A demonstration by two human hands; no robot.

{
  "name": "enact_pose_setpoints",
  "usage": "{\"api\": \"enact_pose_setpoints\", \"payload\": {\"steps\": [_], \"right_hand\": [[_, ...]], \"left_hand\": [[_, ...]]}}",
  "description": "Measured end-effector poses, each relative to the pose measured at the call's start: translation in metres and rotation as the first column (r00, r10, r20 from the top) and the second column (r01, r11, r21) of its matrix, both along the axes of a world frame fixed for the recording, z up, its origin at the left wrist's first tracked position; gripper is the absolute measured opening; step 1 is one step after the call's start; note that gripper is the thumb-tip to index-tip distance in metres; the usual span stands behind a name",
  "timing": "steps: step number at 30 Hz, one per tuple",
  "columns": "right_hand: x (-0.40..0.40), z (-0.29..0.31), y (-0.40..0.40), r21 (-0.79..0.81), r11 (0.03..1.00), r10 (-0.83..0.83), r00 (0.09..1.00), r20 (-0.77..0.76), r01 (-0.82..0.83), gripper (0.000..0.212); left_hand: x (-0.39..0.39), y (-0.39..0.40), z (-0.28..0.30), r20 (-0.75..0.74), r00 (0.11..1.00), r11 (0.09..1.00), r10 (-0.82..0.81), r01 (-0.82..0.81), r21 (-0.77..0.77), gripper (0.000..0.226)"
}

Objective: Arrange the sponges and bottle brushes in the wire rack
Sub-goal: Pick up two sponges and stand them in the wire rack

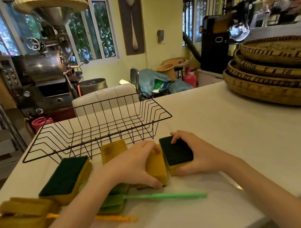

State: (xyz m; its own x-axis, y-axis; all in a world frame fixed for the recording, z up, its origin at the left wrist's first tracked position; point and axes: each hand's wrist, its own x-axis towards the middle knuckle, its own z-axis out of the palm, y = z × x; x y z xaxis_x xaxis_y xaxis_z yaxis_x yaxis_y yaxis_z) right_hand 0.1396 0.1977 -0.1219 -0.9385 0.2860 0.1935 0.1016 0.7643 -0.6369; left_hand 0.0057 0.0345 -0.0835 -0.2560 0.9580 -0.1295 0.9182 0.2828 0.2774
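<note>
A black wire rack point(98, 127) stands empty on the white counter point(224, 143). In front of it my left hand point(133, 164) grips a yellow sponge point(156, 166) lying yellow side up. Beside it my right hand point(197, 155) grips a sponge with its green scouring side up point(176, 153). Another green-topped sponge point(65, 178) lies at the left, and a yellow one point(112, 150) leans by the rack. A green-handled bottle brush point(164, 196) and an orange-handled brush point(116, 218) lie near the front; their sponge heads point(22, 214) sit far left and under my left forearm.
A stack of woven bamboo trays point(276, 69) fills the counter's right back corner. The counter's far edge runs just behind the rack, its left edge beside the brush heads. Beyond are a metal roasting machine point(47, 69) and a white seat point(104, 96).
</note>
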Motion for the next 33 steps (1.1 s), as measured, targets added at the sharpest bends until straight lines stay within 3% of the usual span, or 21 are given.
{"api": "enact_pose_setpoints", "payload": {"steps": [6,10,16,21,26,30,33], "right_hand": [[-0.009,0.0,0.003,-0.037,0.999,-0.023,1.0,0.004,0.024,0.069],[-0.008,-0.006,0.002,-0.104,0.994,-0.032,0.999,-0.033,0.029,0.071],[-0.005,-0.007,0.004,-0.096,0.99,-0.117,0.983,-0.143,0.104,0.067],[0.001,-0.007,0.006,-0.125,0.981,-0.166,0.972,-0.167,0.146,0.061],[0.002,-0.005,0.007,-0.171,0.965,-0.227,0.962,-0.151,0.201,0.059],[0.005,-0.004,0.009,-0.139,0.965,-0.237,0.965,-0.112,0.221,0.067],[0.007,-0.003,0.008,-0.12,0.969,-0.23,0.968,-0.101,0.217,0.065]], "left_hand": [[-0.005,0.011,0.009,-0.018,1.0,0.993,-0.012,0.01,-0.116,0.078],[-0.009,0.014,0.012,0.025,1.0,0.997,-0.018,0.02,-0.077,0.084],[-0.024,0.007,0.012,0.191,0.979,0.991,-0.071,0.048,0.124,0.054],[-0.024,0.012,0.009,0.414,0.91,0.917,0.005,-0.169,0.36,0.054],[-0.017,0.017,-0.003,0.484,0.874,0.886,0.04,-0.255,0.387,0.053],[-0.014,0.019,-0.01,0.489,0.871,0.921,0.039,-0.221,0.32,0.056],[-0.01,0.018,-0.008,0.334,0.942,0.966,0.021,-0.105,0.236,0.045]]}}
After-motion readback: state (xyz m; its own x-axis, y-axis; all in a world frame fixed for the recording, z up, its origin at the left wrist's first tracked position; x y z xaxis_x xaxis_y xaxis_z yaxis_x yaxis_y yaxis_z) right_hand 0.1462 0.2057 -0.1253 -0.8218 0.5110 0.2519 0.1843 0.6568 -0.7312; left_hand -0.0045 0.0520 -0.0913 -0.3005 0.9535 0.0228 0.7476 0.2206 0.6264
